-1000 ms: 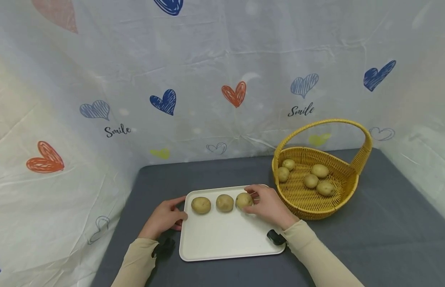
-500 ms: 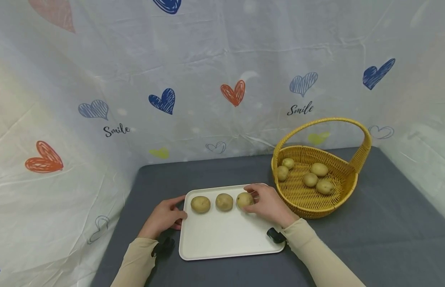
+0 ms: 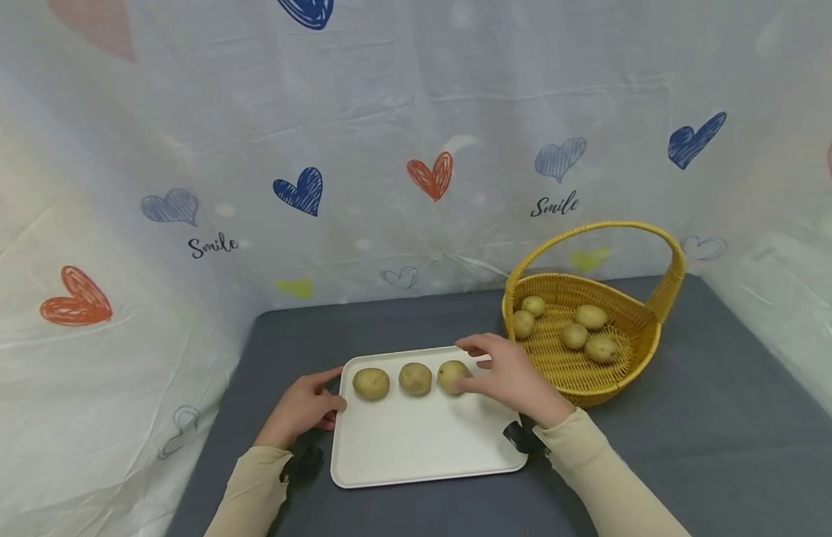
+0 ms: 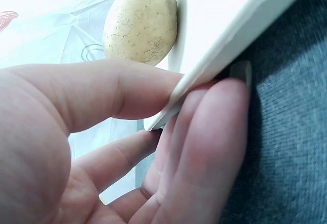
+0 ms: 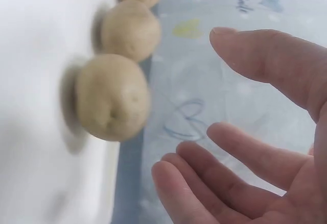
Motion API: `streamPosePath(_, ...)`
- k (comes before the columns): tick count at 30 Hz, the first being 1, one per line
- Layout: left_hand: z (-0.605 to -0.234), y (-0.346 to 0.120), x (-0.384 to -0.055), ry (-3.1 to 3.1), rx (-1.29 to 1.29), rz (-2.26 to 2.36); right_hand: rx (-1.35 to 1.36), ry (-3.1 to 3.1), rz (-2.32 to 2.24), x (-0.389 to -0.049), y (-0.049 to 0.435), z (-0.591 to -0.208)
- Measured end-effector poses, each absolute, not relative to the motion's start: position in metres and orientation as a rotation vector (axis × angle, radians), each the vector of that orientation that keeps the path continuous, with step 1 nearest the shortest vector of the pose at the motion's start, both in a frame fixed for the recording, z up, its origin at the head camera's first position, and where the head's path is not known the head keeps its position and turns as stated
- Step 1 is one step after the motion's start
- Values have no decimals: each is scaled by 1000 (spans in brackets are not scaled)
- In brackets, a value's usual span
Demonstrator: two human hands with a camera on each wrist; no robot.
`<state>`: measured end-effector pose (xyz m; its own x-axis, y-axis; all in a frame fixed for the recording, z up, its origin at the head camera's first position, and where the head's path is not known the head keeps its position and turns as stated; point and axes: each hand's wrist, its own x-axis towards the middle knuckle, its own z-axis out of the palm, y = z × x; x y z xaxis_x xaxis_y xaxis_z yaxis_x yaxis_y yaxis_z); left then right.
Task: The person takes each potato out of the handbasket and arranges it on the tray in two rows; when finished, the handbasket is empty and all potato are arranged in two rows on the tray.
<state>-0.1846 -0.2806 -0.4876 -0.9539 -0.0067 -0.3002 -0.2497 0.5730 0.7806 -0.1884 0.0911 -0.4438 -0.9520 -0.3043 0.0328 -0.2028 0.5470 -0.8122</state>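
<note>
On a white tray (image 3: 423,447), three potatoes lie in a row along the far side: a left potato (image 3: 371,383), a middle potato (image 3: 415,379) and a right potato (image 3: 451,375). My left hand (image 3: 303,403) grips the tray's left edge; in the left wrist view the thumb lies on the rim and fingers are tucked beneath it. My right hand (image 3: 513,377) hovers over the tray's far right corner, thumb and fingers spread. The right wrist view shows a gap between those fingers and the nearest potato (image 5: 113,97), with nothing held.
A yellow wicker basket (image 3: 553,362) with a tall arched handle stands right of the tray, holding several potatoes (image 3: 591,317). A dark grey cloth (image 3: 725,418) covers the table. Behind it hangs a white curtain (image 3: 362,89) printed with hearts.
My right hand has let go of the right potato, its fingers spreading and lifting away. The left hand keeps its grip on the tray. The head view has shifted slightly.
</note>
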Motion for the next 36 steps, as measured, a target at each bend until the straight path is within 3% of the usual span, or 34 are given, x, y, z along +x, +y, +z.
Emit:
streamPosePath(11,-487,-281,-185,2534,-224,1305,-418,2883,-1169,-168,182,-413)
streamPosePath(20,-490,-284,-185,2533,-235,1315,-317,3032,-864,-190,272,-418)
streamPosePath(36,-486,-278,-184,2577,-136,1257,-349,2962,-683,-215,291,-435)
